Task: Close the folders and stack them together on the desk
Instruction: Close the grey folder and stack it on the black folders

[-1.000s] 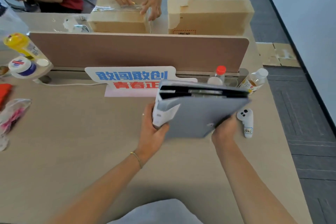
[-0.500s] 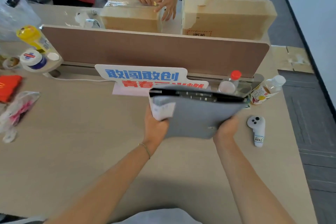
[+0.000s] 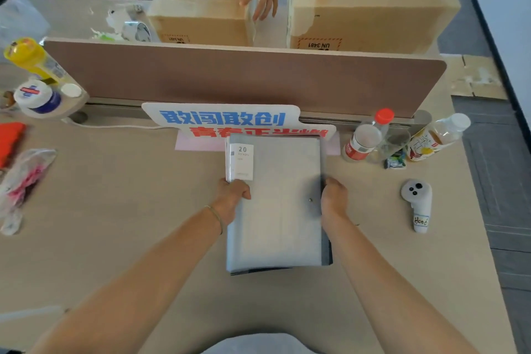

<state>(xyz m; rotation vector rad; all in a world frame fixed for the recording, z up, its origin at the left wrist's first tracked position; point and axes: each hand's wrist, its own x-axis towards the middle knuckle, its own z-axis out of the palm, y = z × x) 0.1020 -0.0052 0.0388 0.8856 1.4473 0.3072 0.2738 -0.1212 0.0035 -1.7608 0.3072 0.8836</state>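
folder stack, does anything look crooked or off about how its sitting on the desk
Slightly. The folder stack lies flat on the desk, left hand and right hand at its sides, but a darker folder underneath juts out along the right and near edges, so the edges are not flush. Nothing looks damaged.

- One view only, from the person's head, looking forward and steeply down onto the desk (image 3: 120, 210).
- It sits close above the forearms, which enter from the bottom edge.
- The wide lens reaches past the partition (image 3: 244, 77) to the floor (image 3: 488, 152) at right.
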